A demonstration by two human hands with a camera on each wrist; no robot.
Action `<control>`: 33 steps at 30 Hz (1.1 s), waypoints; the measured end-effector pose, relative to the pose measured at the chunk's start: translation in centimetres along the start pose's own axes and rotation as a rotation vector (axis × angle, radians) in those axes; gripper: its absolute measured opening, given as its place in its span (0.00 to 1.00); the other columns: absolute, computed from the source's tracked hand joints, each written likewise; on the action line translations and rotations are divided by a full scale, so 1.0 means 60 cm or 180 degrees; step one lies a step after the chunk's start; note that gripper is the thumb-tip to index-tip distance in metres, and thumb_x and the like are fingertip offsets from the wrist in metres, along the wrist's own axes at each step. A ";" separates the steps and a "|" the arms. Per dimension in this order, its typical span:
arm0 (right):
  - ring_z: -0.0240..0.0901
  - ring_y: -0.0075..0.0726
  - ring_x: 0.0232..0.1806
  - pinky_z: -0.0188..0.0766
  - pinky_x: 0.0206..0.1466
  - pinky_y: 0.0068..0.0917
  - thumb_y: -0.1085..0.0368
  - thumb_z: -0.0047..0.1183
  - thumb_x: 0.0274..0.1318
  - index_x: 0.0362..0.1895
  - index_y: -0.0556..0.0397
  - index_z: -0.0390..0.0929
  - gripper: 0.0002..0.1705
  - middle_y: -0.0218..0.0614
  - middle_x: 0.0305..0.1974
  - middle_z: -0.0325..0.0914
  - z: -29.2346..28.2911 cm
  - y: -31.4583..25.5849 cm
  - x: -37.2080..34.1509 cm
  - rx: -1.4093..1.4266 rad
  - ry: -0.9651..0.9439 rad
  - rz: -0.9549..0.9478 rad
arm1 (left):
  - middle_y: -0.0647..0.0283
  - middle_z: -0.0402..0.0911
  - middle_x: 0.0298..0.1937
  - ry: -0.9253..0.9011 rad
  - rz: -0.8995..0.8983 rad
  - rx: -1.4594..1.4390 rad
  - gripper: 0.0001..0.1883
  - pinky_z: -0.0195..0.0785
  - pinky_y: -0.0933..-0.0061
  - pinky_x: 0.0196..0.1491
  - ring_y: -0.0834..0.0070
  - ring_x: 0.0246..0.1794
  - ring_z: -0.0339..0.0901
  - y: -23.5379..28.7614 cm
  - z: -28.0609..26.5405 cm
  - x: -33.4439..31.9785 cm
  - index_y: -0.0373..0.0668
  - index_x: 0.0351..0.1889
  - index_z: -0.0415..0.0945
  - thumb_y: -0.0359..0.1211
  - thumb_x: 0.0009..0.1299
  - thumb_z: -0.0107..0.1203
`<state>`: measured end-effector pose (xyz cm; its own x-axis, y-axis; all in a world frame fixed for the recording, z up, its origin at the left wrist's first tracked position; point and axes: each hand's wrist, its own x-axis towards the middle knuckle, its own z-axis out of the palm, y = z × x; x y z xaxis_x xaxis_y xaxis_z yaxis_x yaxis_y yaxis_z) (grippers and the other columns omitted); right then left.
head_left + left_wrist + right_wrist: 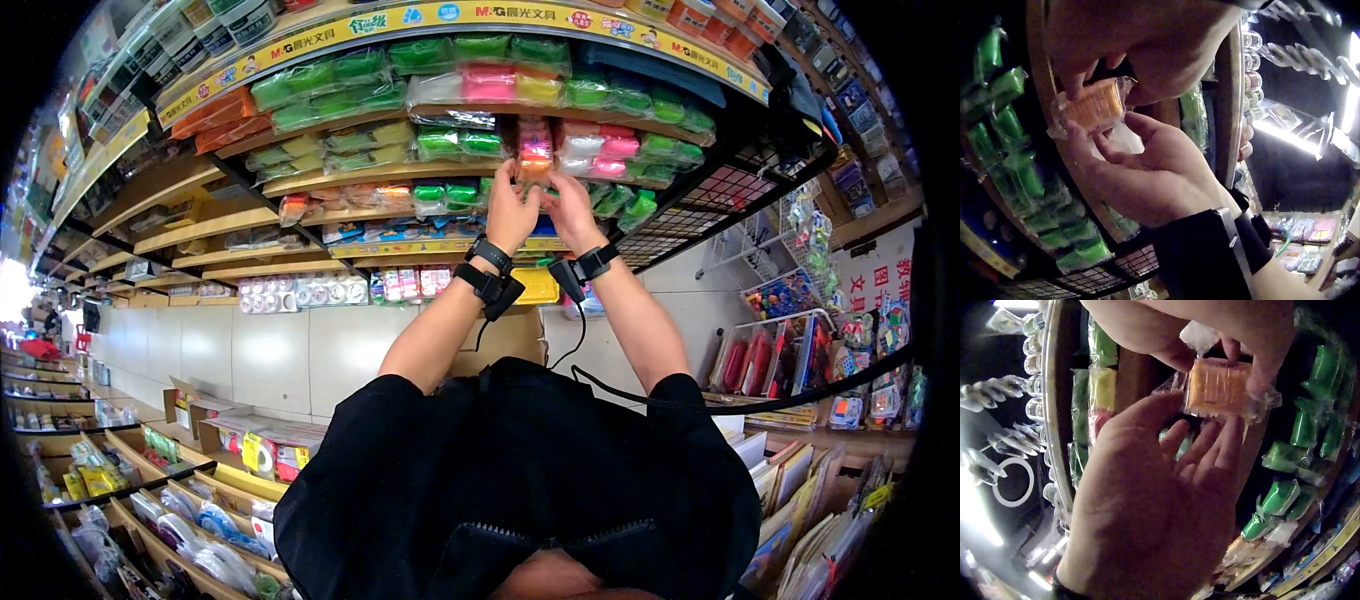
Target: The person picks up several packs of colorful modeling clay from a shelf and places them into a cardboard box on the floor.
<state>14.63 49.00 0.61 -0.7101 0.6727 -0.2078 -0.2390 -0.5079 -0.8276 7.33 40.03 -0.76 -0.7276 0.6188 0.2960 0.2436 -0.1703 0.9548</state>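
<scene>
The left hand (513, 215) and the right hand (572, 213), two in all, met at the upper centre of the head view, where their curled fingers gripped one orange pack (1218, 387) in clear wrapping. In the right wrist view this pack sat a little above the middle, with the right hand on it from above and the left hand from below. One small white lump (1199, 336) showed just beyond it, its nature unclear. Two black straps (489, 252) circled the left wrist and one black band (598, 262) the right. Around the hands ran wooden shelves (210, 230) bearing green packs (320, 77), which overlapped too much to count surely. Above the hands lay a row of three coloured blocks, one white (435, 88), one pink (488, 83) and one yellow (540, 89). One printed yellow strip (430, 18) crossed the top of the frame, one yellow tray (535, 286) stood below the hands, and one black wire grid (695, 205) was right of centre.
</scene>
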 end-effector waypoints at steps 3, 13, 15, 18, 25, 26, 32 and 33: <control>0.70 0.28 0.41 0.68 0.43 0.25 0.60 0.53 0.54 0.53 0.65 0.61 0.28 0.41 0.43 0.71 -0.003 0.008 0.003 -0.0806 0.0526 -0.0325 | 0.46 0.57 0.62 -0.0070 0.0042 -0.0155 0.32 0.62 0.66 0.58 0.59 0.60 0.63 0.006 0.010 -0.010 0.33 0.64 0.47 0.23 0.62 0.47; 0.72 0.26 0.35 0.66 0.39 0.22 0.56 0.56 0.51 0.45 0.61 0.73 0.23 0.36 0.35 0.78 0.033 -0.016 0.006 -0.1800 0.0068 -0.0377 | 0.48 0.60 0.62 -0.0311 0.0356 0.0672 0.33 0.55 0.68 0.61 0.62 0.64 0.59 -0.002 -0.001 0.002 0.35 0.66 0.49 0.20 0.59 0.41; 0.69 0.22 0.29 0.63 0.31 0.21 0.51 0.56 0.50 0.42 0.58 0.74 0.23 0.32 0.31 0.76 0.035 -0.014 0.016 -0.1920 0.0086 -0.0447 | 0.47 0.64 0.60 -0.0220 0.0232 -0.0185 0.32 0.52 0.68 0.63 0.59 0.62 0.62 -0.003 -0.001 0.005 0.34 0.63 0.54 0.20 0.57 0.41; 0.65 0.20 0.21 0.59 0.21 0.18 0.41 0.56 0.46 0.37 0.52 0.75 0.27 0.27 0.27 0.73 0.036 -0.005 0.043 -0.2115 0.0317 -0.0287 | 0.50 0.66 0.58 -0.0268 0.0255 -0.0572 0.29 0.56 0.69 0.60 0.62 0.58 0.65 -0.008 -0.009 0.005 0.33 0.61 0.56 0.21 0.57 0.42; 0.71 0.26 0.20 0.65 0.21 0.23 0.48 0.47 0.54 0.37 0.54 0.76 0.22 0.32 0.23 0.73 0.048 -0.003 0.034 -0.1625 0.0817 -0.0160 | 0.57 0.71 0.47 0.0340 -0.1508 -0.1135 0.20 0.66 0.72 0.45 0.74 0.40 0.71 -0.016 -0.016 -0.027 0.35 0.56 0.60 0.31 0.66 0.44; 0.70 0.27 0.19 0.64 0.19 0.24 0.47 0.45 0.55 0.39 0.53 0.74 0.22 0.32 0.22 0.72 0.041 0.001 0.034 -0.1299 0.0808 -0.0078 | 0.57 0.71 0.47 0.0348 -0.1495 -0.1145 0.20 0.66 0.72 0.45 0.74 0.40 0.71 -0.019 -0.017 -0.027 0.35 0.56 0.60 0.31 0.66 0.44; 0.73 0.30 0.23 0.68 0.25 0.23 0.39 0.39 0.54 0.36 0.54 0.72 0.29 0.33 0.25 0.74 0.023 0.012 0.013 -0.0908 0.0637 0.0254 | 0.63 0.72 0.42 -0.0040 -0.1909 -0.2578 0.15 0.66 0.74 0.40 0.75 0.35 0.71 -0.023 -0.011 -0.023 0.42 0.50 0.63 0.38 0.69 0.46; 0.73 0.30 0.24 0.68 0.26 0.24 0.39 0.38 0.55 0.36 0.54 0.71 0.30 0.34 0.26 0.75 0.020 0.015 0.012 -0.0774 0.0567 0.0371 | 0.63 0.72 0.42 -0.0040 -0.1919 -0.2573 0.15 0.66 0.74 0.40 0.75 0.35 0.71 -0.025 -0.011 -0.021 0.42 0.50 0.63 0.38 0.69 0.46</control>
<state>13.11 48.39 0.35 -0.5912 0.7122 -0.3786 0.0177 -0.4579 -0.8888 7.45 39.00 -2.53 -0.5780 0.7805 -0.2382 -0.6742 -0.2923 0.6783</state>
